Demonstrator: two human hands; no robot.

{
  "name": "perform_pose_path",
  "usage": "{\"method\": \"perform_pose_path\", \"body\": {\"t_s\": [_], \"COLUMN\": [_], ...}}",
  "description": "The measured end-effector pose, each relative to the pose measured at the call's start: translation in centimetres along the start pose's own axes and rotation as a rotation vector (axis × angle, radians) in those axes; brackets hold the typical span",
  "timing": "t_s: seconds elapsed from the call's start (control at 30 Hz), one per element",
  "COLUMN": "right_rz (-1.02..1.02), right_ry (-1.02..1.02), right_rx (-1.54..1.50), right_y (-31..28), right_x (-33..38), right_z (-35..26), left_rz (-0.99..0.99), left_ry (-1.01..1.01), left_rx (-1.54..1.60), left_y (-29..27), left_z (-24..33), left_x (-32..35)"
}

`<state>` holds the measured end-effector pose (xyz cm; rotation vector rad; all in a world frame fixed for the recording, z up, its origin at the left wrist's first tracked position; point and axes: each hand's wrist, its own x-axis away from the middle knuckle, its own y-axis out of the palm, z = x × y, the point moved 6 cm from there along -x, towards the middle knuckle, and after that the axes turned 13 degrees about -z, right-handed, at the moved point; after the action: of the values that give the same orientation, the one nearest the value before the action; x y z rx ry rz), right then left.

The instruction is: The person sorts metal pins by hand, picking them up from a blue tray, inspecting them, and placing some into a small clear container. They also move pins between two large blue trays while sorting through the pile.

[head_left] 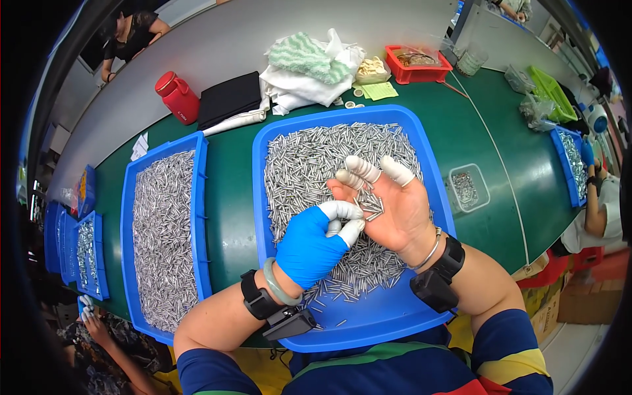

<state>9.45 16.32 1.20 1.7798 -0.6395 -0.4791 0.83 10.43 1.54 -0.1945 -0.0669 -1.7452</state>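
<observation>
My right hand [403, 209] is turned palm up over the middle blue tray [262, 224], with white finger cots on several fingertips. A small heap of metal pins [372, 205] rests on its palm and fingers. My left hand [308, 245], in a blue glove with white cots on thumb and finger, is closed in a pinch beside that heap. Whatever its fingertips hold is too small to make out. Beneath both hands, loose silvery pins [316, 155] fill most of the tray; its near end shows bare blue bottom with a few scattered pins.
Left of me stands a second blue tray [203, 230] full of pins. A small clear box [486, 191] with pins sits right. Along the back are a red flask [176, 99], black cloth [230, 100], towels [309, 62] and a red basket [421, 74]. Other people work at both sides.
</observation>
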Motion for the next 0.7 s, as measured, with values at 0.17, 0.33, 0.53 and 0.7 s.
{"method": "perform_pose_path", "body": {"t_s": [0.17, 0.33, 0.53, 0.7], "right_rz": [0.027, -0.073, -0.114, -0.145], "right_ry": [-0.044, -0.035, -0.023, -0.006], "right_rx": [-0.082, -0.091, -0.089, -0.030], "right_y": [-0.2, 0.1, 0.6, 0.8], "right_x": [0.0, -0.1, 0.0, 0.1], "right_z": [-1.0, -1.6, -1.5, -0.8], "left_rz": [-0.318, -0.715, -0.499, -0.185], "left_ry": [-0.057, -0.138, -0.399, -0.140], "left_rx": [-0.045, -0.123, 0.389, 1.194], "left_y": [2.0, 5.0, 3.0, 2.2], "left_z": [1.6, 0.8, -2.1, -2.5], "left_x": [1.0, 2.2, 1.3, 0.2]}}
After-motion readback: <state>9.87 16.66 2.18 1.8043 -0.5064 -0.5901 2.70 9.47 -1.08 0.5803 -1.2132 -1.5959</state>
